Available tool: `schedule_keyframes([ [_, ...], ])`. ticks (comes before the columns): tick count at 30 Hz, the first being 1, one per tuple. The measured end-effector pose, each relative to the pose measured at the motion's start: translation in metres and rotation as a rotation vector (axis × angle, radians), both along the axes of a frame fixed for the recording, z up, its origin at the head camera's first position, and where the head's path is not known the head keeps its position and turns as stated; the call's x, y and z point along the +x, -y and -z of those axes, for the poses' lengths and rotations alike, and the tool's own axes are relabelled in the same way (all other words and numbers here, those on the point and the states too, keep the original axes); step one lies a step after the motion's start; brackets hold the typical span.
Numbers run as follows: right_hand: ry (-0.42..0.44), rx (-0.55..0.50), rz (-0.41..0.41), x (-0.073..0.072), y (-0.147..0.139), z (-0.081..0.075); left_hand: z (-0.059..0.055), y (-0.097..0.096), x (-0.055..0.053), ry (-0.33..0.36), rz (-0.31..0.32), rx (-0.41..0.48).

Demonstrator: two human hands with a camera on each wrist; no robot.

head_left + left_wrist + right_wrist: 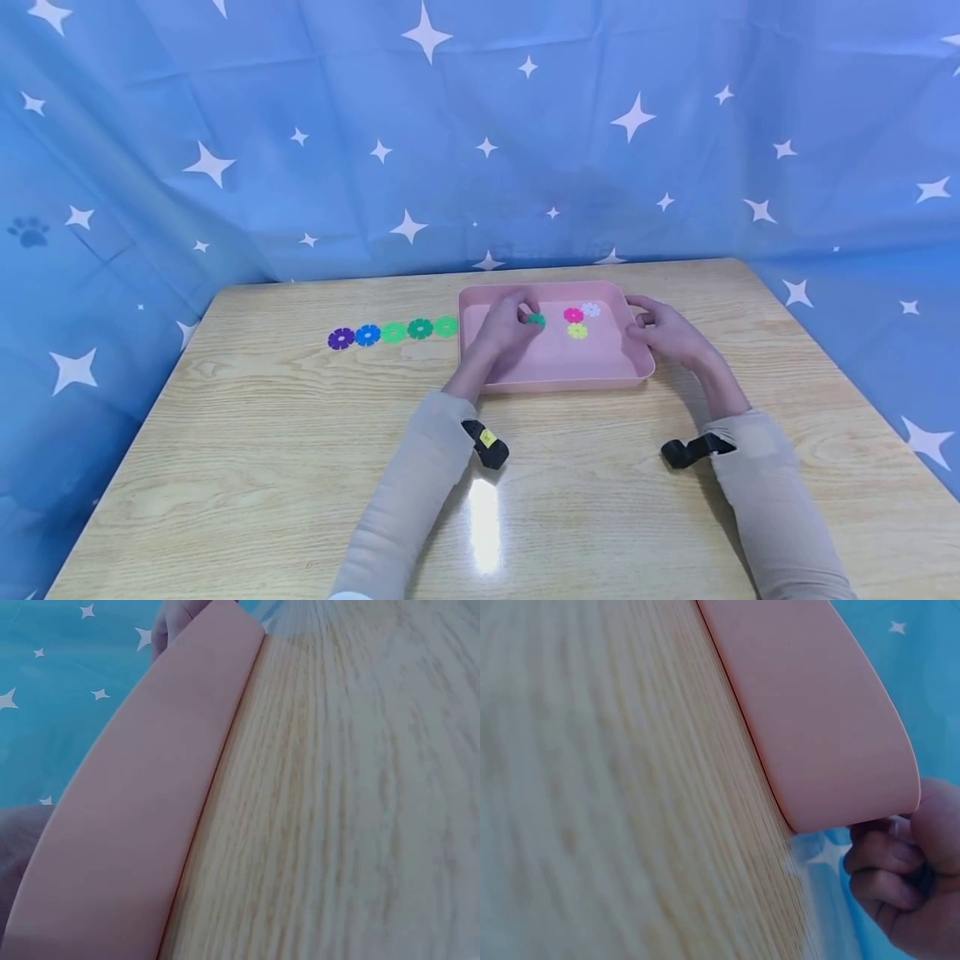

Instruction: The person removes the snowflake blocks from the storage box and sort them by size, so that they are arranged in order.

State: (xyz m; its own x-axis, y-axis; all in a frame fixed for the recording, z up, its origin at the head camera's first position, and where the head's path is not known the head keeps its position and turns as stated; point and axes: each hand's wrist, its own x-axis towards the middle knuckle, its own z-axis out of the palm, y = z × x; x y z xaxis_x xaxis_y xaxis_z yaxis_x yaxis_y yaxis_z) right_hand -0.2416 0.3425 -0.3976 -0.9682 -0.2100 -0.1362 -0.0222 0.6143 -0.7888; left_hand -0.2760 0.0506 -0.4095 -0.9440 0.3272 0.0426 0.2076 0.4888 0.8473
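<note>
A pink tray [562, 386] lies on the wooden table. My left hand [510, 321] reaches over its left side and pinches a green snowflake disc [536, 319] at the fingertips. Inside the tray, to the right of that disc, a magenta disc [573, 315], a white disc [591, 309] and a yellow disc [577, 331] lie close together. My right hand [670, 332] grips the tray's right rim, and the right wrist view shows curled fingers [885, 870] at the tray's corner. The tray wall [135, 795] hides most of the left hand in the left wrist view.
Left of the tray runs a row of several discs: a purple disc [341, 338], a blue disc [367, 335], a light green disc [393, 332], a darker green disc [420, 328] and another light green disc [446, 326] beside the tray. A blue starred curtain [480, 183] hangs behind the table.
</note>
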Motion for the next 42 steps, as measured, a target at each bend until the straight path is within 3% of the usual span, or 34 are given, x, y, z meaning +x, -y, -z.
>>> schedule_keyframes([
  [10,-0.004,-0.008,-0.002,0.001,0.0,0.0,-0.004,0.019,0.005,-0.036,0.028,0.071],
  [17,0.0,-0.01,-0.005,0.001,-0.001,0.0,-0.016,0.036,0.008,-0.067,0.01,0.148],
  [22,-0.003,-0.006,-0.003,0.0,-0.002,0.001,-0.025,0.05,0.012,-0.044,0.002,0.217],
  [28,-0.001,-0.01,-0.005,-0.001,-0.002,0.002,-0.03,0.07,0.015,-0.012,-0.051,0.252],
  [42,-0.007,-0.006,-0.005,0.001,0.001,-0.001,-0.035,0.124,0.017,-0.037,-0.122,0.222],
])
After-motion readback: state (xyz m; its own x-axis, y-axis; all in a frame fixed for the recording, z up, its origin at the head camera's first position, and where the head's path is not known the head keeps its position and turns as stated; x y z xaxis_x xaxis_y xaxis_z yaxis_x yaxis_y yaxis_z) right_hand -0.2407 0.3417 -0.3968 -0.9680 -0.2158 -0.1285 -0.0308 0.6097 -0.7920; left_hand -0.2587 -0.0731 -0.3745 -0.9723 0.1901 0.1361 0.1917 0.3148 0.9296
